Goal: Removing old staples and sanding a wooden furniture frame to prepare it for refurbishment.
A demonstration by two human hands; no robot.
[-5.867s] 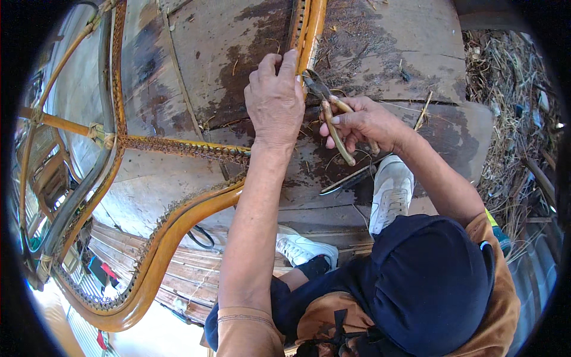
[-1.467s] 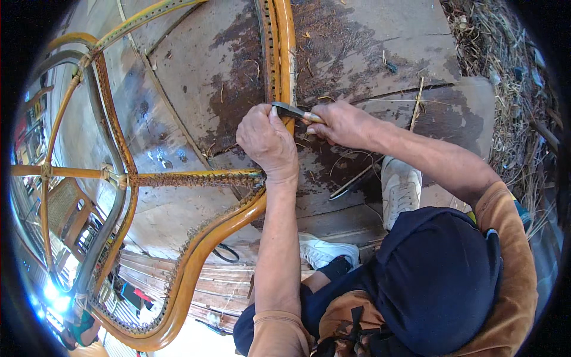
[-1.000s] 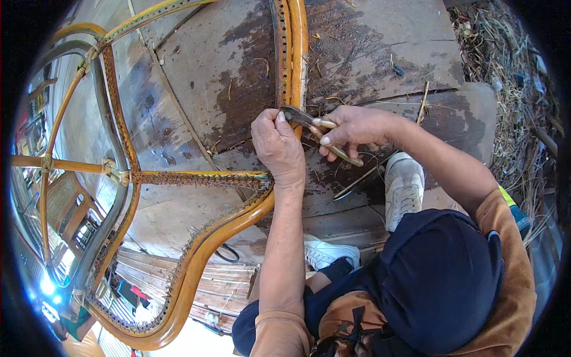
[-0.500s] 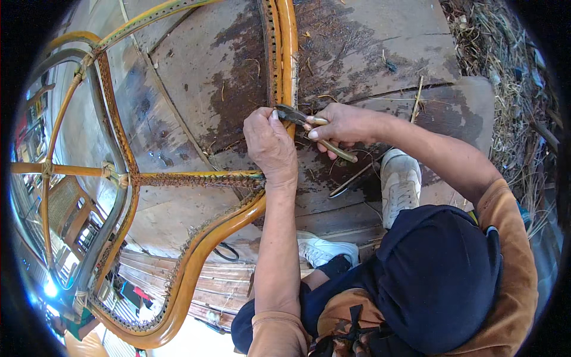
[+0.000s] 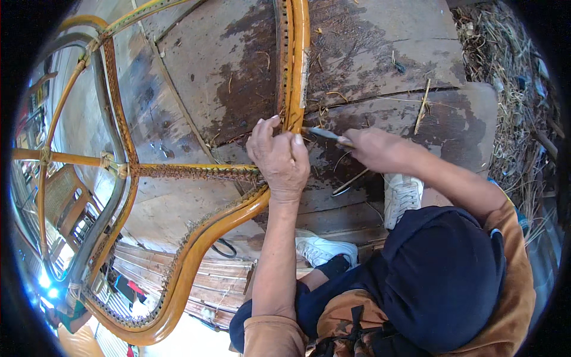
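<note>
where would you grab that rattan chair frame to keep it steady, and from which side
Grip the thick smooth outer rail of the rattan chair frame, just above where the left hand already clamps it, coming from the left. The rail is round and bare there, while its inner edge is rough with cane stubs, and the right hand works its pliers from the right.
</note>
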